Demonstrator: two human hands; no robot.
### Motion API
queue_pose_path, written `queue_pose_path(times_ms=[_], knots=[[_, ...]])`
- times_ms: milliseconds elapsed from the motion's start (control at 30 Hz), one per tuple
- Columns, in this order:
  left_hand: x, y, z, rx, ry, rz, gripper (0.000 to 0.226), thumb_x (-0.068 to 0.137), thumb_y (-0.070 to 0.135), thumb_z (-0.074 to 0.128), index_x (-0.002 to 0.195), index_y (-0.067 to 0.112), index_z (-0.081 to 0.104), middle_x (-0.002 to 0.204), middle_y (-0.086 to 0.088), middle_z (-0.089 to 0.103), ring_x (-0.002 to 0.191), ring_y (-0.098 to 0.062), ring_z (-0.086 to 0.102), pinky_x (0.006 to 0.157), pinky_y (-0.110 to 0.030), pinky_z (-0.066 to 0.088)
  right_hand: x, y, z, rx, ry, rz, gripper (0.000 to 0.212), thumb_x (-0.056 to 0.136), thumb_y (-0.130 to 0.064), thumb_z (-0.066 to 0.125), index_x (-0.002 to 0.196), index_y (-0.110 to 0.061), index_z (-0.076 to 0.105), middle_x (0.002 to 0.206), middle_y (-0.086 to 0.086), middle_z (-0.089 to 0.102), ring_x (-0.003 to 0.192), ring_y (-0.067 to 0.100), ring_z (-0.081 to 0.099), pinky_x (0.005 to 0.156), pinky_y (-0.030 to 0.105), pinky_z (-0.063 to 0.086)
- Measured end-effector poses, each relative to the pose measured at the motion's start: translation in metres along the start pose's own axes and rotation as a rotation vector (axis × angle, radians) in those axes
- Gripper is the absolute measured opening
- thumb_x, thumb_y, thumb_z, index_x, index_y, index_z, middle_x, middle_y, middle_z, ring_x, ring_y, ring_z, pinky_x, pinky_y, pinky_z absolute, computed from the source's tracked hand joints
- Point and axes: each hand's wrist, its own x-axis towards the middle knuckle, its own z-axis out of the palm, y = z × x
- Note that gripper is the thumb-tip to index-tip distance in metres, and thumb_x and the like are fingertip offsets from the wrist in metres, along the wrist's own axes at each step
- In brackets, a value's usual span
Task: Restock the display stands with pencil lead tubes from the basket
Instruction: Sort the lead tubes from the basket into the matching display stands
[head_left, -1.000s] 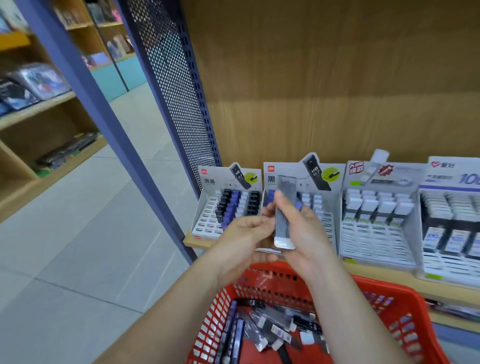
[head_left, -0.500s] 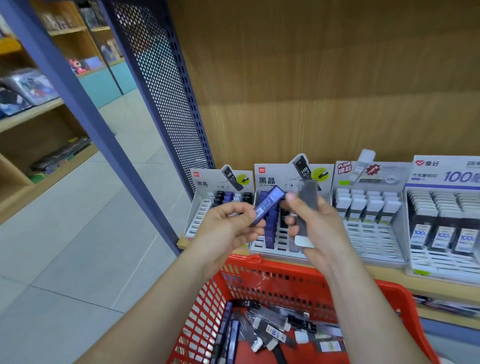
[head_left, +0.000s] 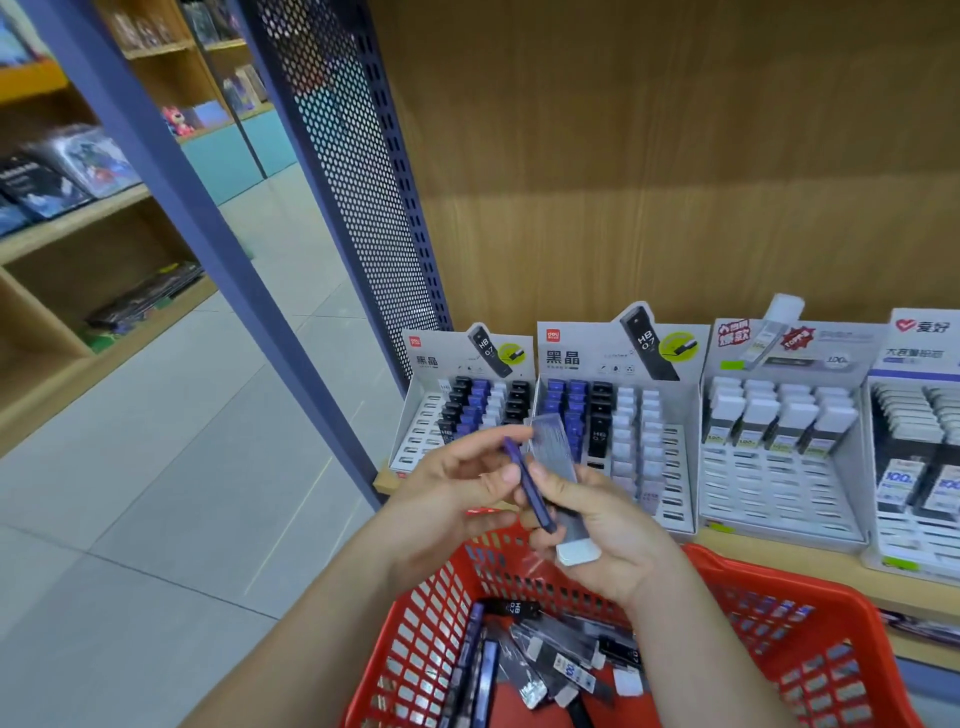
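Wood-panel back wall (head_left: 649, 156); blue perforated side panel (head_left: 353, 182); grey tiled floor (head_left: 182, 467); wooden bookshelves (head_left: 62, 234) left

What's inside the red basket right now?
Jumbled in the red basket: a black HB tube, blue tubes at the left, clear white-capped tubes. The right forearm hides whatever lies on the right side.

stands (head_left: 576, 358) 4; basket (head_left: 810, 649) 1; blue tube (head_left: 530, 488) 1; grey tube (head_left: 553, 452) 1; left hand (head_left: 457, 493) 1; right hand (head_left: 608, 535) 1; loose tubes (head_left: 561, 660) in basket overlap, no sure count
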Motion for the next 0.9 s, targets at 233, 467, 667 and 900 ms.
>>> queue_pose_path(times_ms=[233,467,667,900], knots=[[0.008,0.004,-0.035,-0.070,0.502,0.077,0.016,0.084,0.011,0.066,0.096,0.000,0.069,0.078,-0.014,0.066,0.058,-0.015,0.060,0.059,-0.020,0.055,0.022,0.006,0.003,-0.228,0.227,-0.029,0.025,0.095,-0.027,0.062,0.101,-0.003,0.064,0.067,0.008,0.059,0.051,0.014,0.047,0.041,0.021,0.039],[0.055,0.023,-0.096,0.576,0.747,0.186,0.006,0.090,0.010,0.064,0.093,0.012,0.069,0.079,-0.005,0.071,0.066,-0.014,0.066,0.073,-0.026,0.057,0.028,0.010,0.002,-0.409,0.412,-0.064,0.027,0.102,-0.015,0.042,0.100,-0.002,0.066,0.061,0.011,0.057,0.047,0.022,0.056,0.043,0.031,0.049],[0.104,0.022,-0.125,1.016,0.696,0.234,0.019,0.092,0.008,0.059,0.106,0.011,0.071,0.101,-0.003,0.071,0.086,-0.015,0.060,0.076,-0.020,0.041,0.041,0.026,0.012,-0.442,0.339,-0.122,0.015,0.102,-0.020,0.051,0.113,-0.023,0.061,0.089,0.011,0.070,0.061,0.023,0.069,0.053,0.035,0.057],[0.148,0.006,-0.146,1.242,0.626,0.214,0.026,0.090,0.003,0.053,0.106,0.013,0.072,0.107,-0.008,0.071,0.101,-0.027,0.061,0.084,-0.022,0.041,0.055,0.021,0.011,-0.537,0.320,-0.166,0.015,0.102,-0.023,0.049,0.103,-0.023,0.064,0.066,0.003,0.072,0.062,0.023,0.069,0.065,0.040,0.060]])
